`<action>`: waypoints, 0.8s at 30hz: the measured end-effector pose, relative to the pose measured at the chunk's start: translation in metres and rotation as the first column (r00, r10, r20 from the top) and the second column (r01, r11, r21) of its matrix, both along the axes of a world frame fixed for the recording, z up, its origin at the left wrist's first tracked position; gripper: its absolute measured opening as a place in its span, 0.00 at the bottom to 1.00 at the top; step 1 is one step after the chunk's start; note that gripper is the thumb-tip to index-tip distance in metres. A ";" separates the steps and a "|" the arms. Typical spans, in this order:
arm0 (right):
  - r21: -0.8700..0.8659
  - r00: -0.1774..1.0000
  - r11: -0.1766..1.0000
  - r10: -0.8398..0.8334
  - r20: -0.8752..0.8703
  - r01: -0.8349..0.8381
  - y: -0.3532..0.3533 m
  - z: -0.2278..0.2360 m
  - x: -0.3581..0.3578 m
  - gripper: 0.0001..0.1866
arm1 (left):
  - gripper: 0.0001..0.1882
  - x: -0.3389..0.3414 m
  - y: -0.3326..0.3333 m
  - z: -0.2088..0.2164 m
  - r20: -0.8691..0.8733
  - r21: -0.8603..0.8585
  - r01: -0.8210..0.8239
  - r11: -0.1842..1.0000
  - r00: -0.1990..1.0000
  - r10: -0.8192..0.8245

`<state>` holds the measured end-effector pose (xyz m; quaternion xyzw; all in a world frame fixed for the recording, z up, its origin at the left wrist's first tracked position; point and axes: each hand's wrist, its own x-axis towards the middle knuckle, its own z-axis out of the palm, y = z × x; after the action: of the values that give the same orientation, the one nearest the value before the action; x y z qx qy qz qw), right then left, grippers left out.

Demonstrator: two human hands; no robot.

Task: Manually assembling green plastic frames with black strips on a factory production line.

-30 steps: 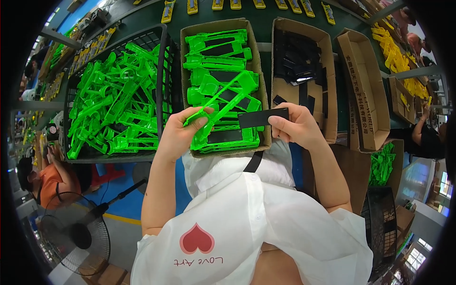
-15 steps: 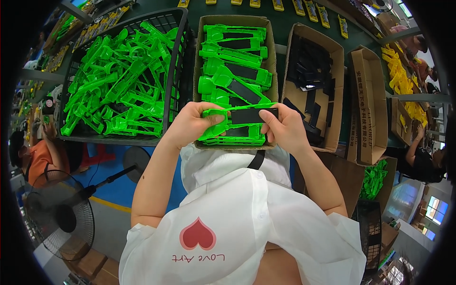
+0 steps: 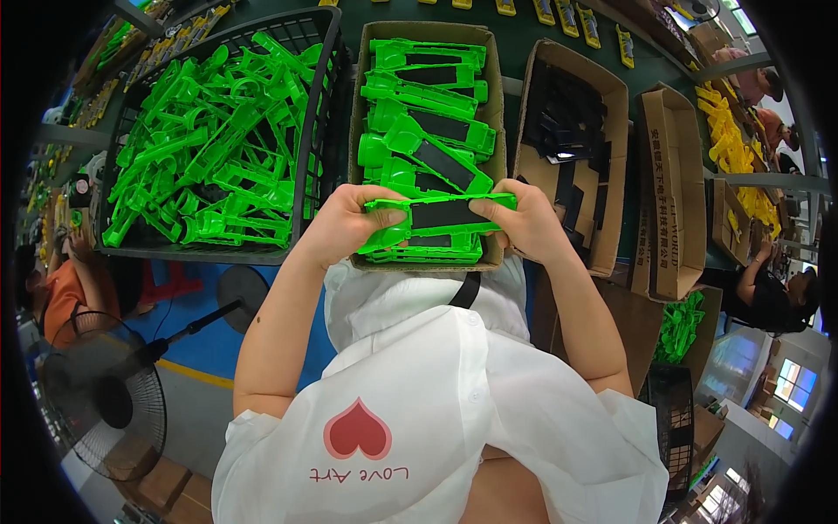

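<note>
Between my hands I hold a green plastic casing (image 3: 393, 234) over the near end of an open cardboard box. A flat black plate (image 3: 439, 213) lies within the casing's frame. My left hand (image 3: 345, 224) is closed on the casing's wider left end, its thumb on top. At the narrow right end, my right hand (image 3: 530, 220) is closed on the frame, its thumb pressing on the black plate's right end. Fingers of both hands are partly hidden below the casing. Under and beyond it, the cardboard box (image 3: 499, 96) holds several similar green casings with black plates in them.
Left stands a black plastic crate (image 3: 333, 52) heaped with green casings. Right, a cardboard box (image 3: 617, 122) holds loose black plates, beside a narrower carton (image 3: 696, 175). Yellow parts (image 3: 731, 144) lie far right, and a fan (image 3: 113, 402) stands lower left. People sit at both sides.
The black plate has gone down into the casing's frame; before, it stuck out over the right end. My right thumb has moved slightly left with it. The whole view has shifted a little.
</note>
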<state>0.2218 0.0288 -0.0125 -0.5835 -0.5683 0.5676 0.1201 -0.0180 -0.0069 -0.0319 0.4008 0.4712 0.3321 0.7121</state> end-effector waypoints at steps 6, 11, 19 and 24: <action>0.299 0.998 0.953 -0.061 0.021 0.052 -0.013 -0.012 -0.004 0.14 | 0.07 0.008 -0.003 0.001 -0.291 0.085 0.077 0.993 0.955 -0.050; 0.319 0.998 0.948 -0.015 0.063 -0.006 -0.018 -0.023 -0.016 0.18 | 0.09 0.035 0.006 0.015 -0.899 0.342 0.591 0.730 0.433 0.070; 0.526 0.977 0.850 0.078 -0.197 0.038 -0.021 -0.040 -0.004 0.34 | 0.08 0.065 0.030 0.013 -0.793 0.451 0.507 0.734 0.606 0.069; 0.023 0.823 0.931 -0.310 -0.476 0.365 -0.017 -0.032 0.023 0.30 | 0.09 0.052 0.141 -0.005 -0.733 0.670 0.663 0.333 0.524 0.434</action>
<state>0.2444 0.0117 -0.0441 -0.5140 -0.4417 0.6270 0.3841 0.0335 0.1338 -0.0370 0.8716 0.4287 0.2339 0.0438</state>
